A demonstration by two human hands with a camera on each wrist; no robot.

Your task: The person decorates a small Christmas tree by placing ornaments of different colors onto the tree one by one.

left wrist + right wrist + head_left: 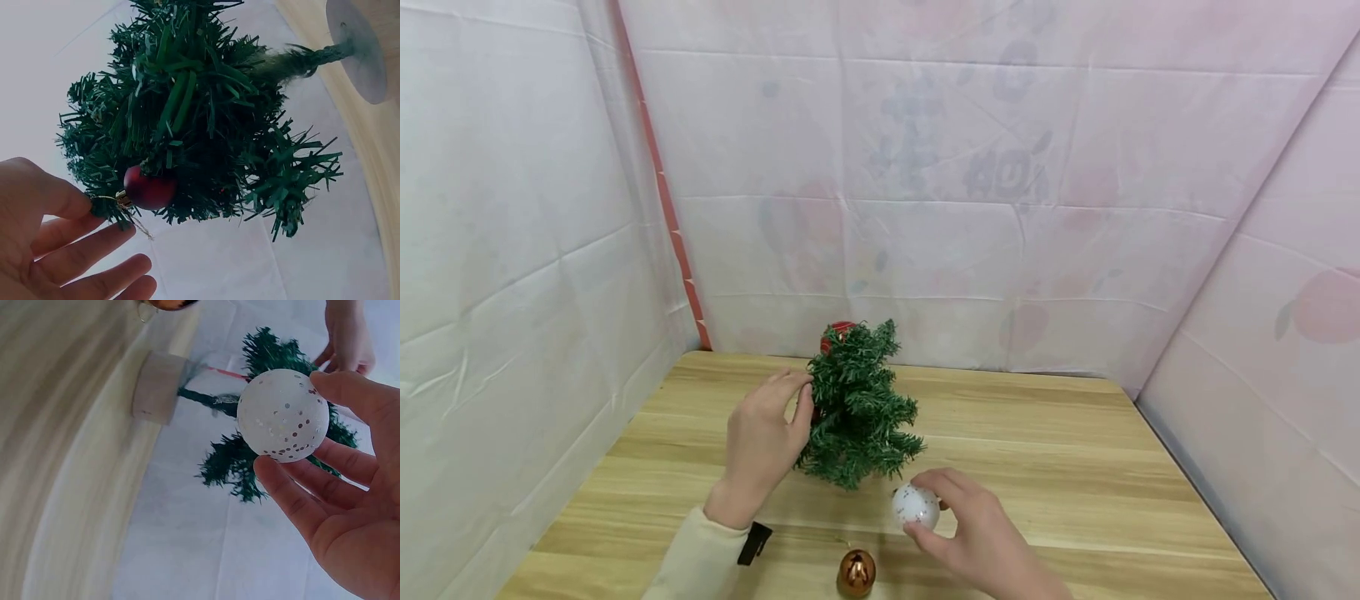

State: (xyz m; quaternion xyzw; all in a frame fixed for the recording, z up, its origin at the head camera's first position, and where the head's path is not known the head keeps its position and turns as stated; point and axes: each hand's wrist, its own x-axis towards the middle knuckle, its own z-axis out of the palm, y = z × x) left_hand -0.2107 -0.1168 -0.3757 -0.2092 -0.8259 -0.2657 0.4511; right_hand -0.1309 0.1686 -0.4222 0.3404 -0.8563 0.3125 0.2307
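Note:
A small green artificial Christmas tree [857, 408] stands mid-table. At its left side my left hand [765, 433] pinches the gold cord of a dark red bauble [150, 188] between thumb and index finger; the other fingers are spread. That bauble rests among the green branches. My right hand [973, 533] holds a white bauble [916, 507] with scattered shiny dots by its fingertips, in front of the tree and to its right. The right wrist view shows the white bauble [283, 415] covering part of the tree's trunk and branches.
Near the table's front lies a shiny copper bauble [857, 572] with a gold loop. Another red bauble [836, 335] hangs near the treetop. The tree has a pale round base [159, 387]. Pale fabric walls [925, 208] enclose the wooden table [1045, 433].

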